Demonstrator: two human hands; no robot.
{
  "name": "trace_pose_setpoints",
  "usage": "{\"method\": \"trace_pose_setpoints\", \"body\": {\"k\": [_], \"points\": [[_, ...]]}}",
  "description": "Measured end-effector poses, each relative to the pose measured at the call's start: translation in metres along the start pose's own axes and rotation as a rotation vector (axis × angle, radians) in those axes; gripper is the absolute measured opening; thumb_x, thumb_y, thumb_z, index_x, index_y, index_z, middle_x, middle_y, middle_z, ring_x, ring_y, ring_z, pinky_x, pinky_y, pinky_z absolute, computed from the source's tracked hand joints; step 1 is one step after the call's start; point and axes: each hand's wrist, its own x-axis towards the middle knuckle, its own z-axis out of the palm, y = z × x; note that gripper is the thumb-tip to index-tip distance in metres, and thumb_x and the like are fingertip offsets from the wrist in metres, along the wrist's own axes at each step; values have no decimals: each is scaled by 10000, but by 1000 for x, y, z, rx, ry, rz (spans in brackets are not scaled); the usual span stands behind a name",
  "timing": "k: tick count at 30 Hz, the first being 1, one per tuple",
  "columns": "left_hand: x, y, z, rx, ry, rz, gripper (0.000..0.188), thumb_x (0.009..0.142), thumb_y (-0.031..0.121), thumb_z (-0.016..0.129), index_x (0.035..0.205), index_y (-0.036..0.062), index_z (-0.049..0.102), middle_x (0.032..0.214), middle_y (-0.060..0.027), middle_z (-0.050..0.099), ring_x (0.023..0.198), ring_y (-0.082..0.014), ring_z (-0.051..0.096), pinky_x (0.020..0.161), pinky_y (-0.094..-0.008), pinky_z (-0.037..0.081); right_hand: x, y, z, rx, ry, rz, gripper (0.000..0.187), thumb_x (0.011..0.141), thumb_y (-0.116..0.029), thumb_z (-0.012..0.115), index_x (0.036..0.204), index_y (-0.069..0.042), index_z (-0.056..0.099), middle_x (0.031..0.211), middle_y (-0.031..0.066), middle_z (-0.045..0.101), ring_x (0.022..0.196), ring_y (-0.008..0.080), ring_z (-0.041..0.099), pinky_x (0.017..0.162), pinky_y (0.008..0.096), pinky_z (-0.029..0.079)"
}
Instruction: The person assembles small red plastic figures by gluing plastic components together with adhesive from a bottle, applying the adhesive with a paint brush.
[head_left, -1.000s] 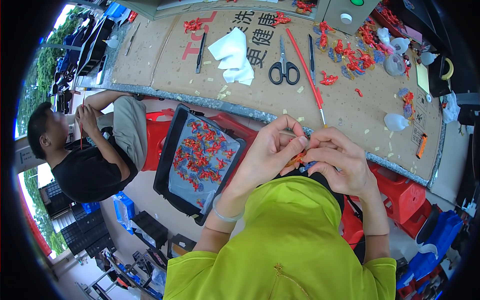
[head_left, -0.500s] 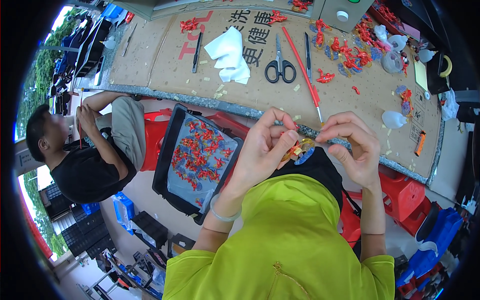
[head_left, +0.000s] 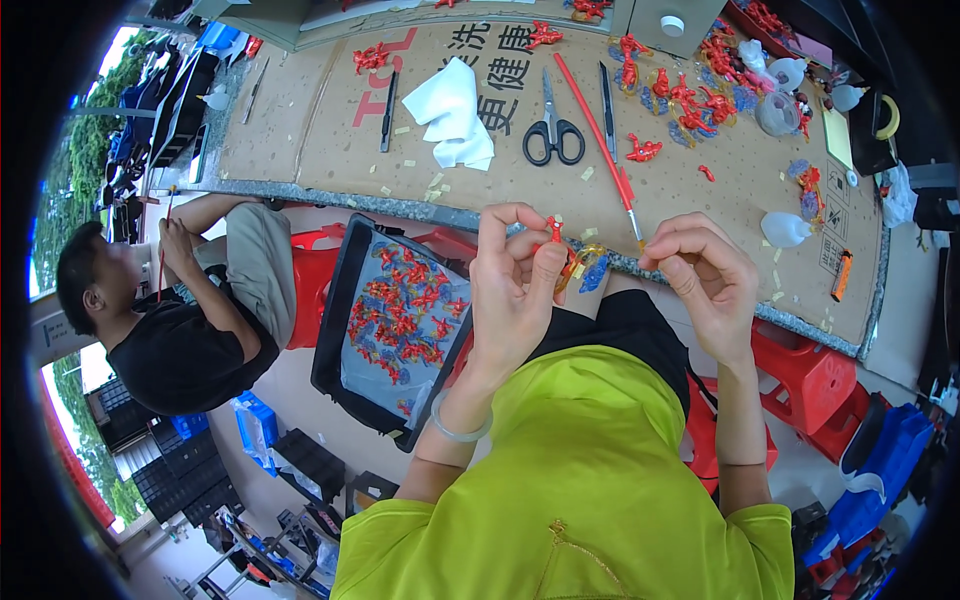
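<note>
My left hand (head_left: 515, 285) pinches a small red figurine (head_left: 556, 230) with a clear yellow and blue base (head_left: 590, 268), just off the table's near edge. Small pale yellow bits show on or beside the figurine. To its right, apart from it, my right hand (head_left: 706, 275) has its thumb and forefinger drawn together; whatever lies between the fingertips is too small to make out. A red-handled paintbrush (head_left: 600, 145) lies on the table, its bristles close to my right fingertips.
Scissors (head_left: 550, 135), a white cloth (head_left: 447, 112) and craft knives (head_left: 390, 112) lie on the cardboard (head_left: 320, 130). More figurines (head_left: 690, 100) crowd the far right by a white squeeze bottle (head_left: 786, 229). A black tray (head_left: 330, 340) of figurines stands left. A person (head_left: 180, 320) sits beyond it.
My left hand has turned the figurine more upright and shifted slightly left, away from the right hand. The right fingertips have drawn closer together and risen slightly.
</note>
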Motion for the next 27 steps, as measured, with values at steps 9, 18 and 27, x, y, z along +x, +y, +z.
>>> {"method": "trace_pose_setpoints", "body": {"k": [9,18,27], "points": [[2,5,-6,-175,-97,-124,239,946,146,539,1059,40,357,720,-58,575,496,-76,501,417,-176,343,0,5,-2,45,-10,27,93,891,3,551,953,51,601,969,110,539,810,161,591,743,272,483],[3,5,-16,-266,-179,-197,231,957,192,521,1068,49,378,747,-92,604,459,-94,509,376,-174,267,1,4,-4,67,6,46,102,889,-7,562,944,47,629,972,99,566,808,147,603,747,255,487],[2,6,-20,-242,-158,-185,250,952,190,533,1075,40,375,714,-74,586,454,-85,498,380,-175,284,-1,5,-3,84,4,63,108,896,-15,563,946,53,629,972,96,562,810,143,598,747,247,492]]}}
